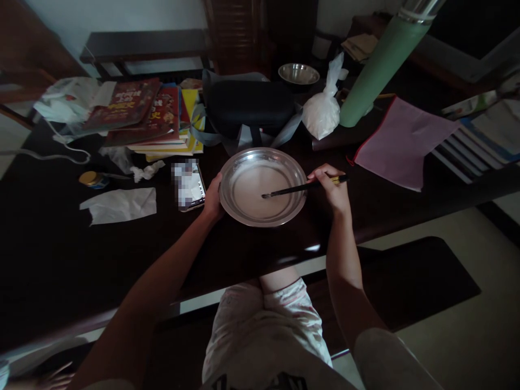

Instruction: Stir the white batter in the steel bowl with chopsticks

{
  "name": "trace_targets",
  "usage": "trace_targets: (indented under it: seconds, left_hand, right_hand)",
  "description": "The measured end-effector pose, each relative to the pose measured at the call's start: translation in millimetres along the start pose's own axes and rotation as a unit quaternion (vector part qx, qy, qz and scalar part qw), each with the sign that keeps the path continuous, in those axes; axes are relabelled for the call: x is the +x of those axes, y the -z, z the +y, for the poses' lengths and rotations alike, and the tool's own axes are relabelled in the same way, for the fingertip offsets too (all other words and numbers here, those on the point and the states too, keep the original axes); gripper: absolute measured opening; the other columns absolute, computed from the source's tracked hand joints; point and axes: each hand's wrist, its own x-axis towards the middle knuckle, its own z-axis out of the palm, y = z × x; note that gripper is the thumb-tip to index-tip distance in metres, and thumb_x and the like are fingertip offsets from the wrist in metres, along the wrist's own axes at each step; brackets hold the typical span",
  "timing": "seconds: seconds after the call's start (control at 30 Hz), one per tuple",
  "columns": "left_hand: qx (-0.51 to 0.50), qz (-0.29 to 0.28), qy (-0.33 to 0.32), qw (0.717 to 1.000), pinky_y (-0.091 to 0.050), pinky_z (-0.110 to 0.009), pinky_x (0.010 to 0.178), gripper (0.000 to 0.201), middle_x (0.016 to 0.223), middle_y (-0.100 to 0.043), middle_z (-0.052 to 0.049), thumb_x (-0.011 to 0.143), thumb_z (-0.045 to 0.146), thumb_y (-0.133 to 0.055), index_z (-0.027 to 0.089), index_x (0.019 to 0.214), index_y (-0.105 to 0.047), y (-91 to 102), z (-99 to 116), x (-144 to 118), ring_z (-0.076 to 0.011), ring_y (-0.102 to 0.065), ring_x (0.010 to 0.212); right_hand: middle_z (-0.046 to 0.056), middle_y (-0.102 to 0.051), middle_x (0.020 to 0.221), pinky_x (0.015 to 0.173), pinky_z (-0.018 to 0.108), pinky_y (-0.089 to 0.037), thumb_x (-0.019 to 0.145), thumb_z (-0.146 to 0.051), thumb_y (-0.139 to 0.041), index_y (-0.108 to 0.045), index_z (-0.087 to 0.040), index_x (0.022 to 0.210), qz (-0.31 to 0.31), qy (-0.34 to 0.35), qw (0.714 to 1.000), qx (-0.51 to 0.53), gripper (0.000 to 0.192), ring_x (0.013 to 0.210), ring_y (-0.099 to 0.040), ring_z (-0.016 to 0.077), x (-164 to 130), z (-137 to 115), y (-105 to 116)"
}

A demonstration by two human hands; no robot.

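A shiny metal basin (pixel 298 203) stands on the dark table, with a whitish mix (pixel 252 189) in its bottom. At its left rim my left hand (pixel 213 196) is closed on the edge, the thumb on top and the other fingers mostly hidden. My right hand (pixel 330 187), at the right rim, is closed around black chopsticks (pixel 290 189) with gold-marked ends. They slant left over the rim, and their tips touch the whitish mix near the middle. Close to my left hand lies a lit phone (pixel 192 184), part of its screen blurred out.
Stacked books (pixel 166 116), a black case (pixel 252 105), a second metal bowl (pixel 298 74), a tied bag of white powder (pixel 322 115) and a tall green bottle (pixel 379 67) stand behind. A pink pouch (pixel 406 143) lies right; a tissue (pixel 122 206) left. Another person's hand (pixel 60 377) shows bottom left.
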Motion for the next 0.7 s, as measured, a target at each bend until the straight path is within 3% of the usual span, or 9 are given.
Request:
trace_targets:
  seconds: [0.1,0.27,0.43,0.6,0.7]
  left_hand:
    - [0.006,0.001,0.001,1.0,-0.062,-0.039,0.09,0.03,0.076,-0.075,-0.003,0.081,0.052,-0.075,0.022,0.083,-0.07,0.1,0.5,0.0,-0.0286,-0.076,0.101]
    - [0.008,-0.002,0.003,1.0,-0.062,-0.038,0.089,0.027,0.073,-0.075,-0.002,0.084,0.049,-0.074,0.022,0.082,-0.072,-1.1,2.5,-1.4,-0.027,-0.077,0.097]
    - [0.001,-0.004,-0.003,1.0,-0.062,-0.037,0.09,0.026,0.072,-0.074,-0.001,0.085,0.048,-0.074,0.022,0.079,-0.071,-0.4,2.4,-0.8,-0.0261,-0.077,0.096]
    - [-0.001,-0.019,0.001,1.0,-0.062,-0.037,0.089,0.03,0.073,-0.075,-0.001,0.083,0.051,-0.076,0.022,0.083,-0.073,1.4,0.5,0.6,-0.0258,-0.078,0.094]
    - [-0.007,-0.016,0.009,1.0,-0.062,-0.037,0.089,0.028,0.072,-0.075,-0.001,0.085,0.049,-0.074,0.022,0.082,-0.073,0.7,1.6,-0.5,-0.0255,-0.078,0.093]
  right_hand:
    - [0.0,-0.076,0.075,0.074,0.034,-0.059,0.088,-0.067,-0.074,-0.079,-0.027,0.074,-0.043,0.016,0.999,-0.013,0.043,0.075,-0.073,0.0176,0.4,0.5,-1.0]
    - [-0.001,-0.073,0.07,0.07,0.033,-0.058,0.091,-0.067,-0.071,-0.076,-0.027,0.075,0.021,0.007,1.0,-0.008,0.043,0.069,-0.071,0.0169,0.3,2.4,0.2]
    - [0.0,-0.075,0.075,0.075,0.034,-0.059,0.089,-0.067,-0.072,-0.077,-0.026,0.075,-0.041,0.02,0.999,-0.028,0.044,0.076,-0.073,0.018,0.5,2.2,-0.6]
    - [-0.001,-0.073,0.069,0.07,0.033,-0.058,0.09,-0.068,-0.071,-0.075,-0.026,0.074,0.023,0.003,1.0,-0.012,0.045,0.07,-0.071,0.0173,0.5,3.1,0.5]
    - [0.0,-0.074,0.072,0.072,0.034,-0.059,0.09,-0.066,-0.072,-0.076,-0.026,0.074,-0.026,0.009,1.0,-0.013,0.043,0.072,-0.072,0.0175,0.6,3.4,0.1]
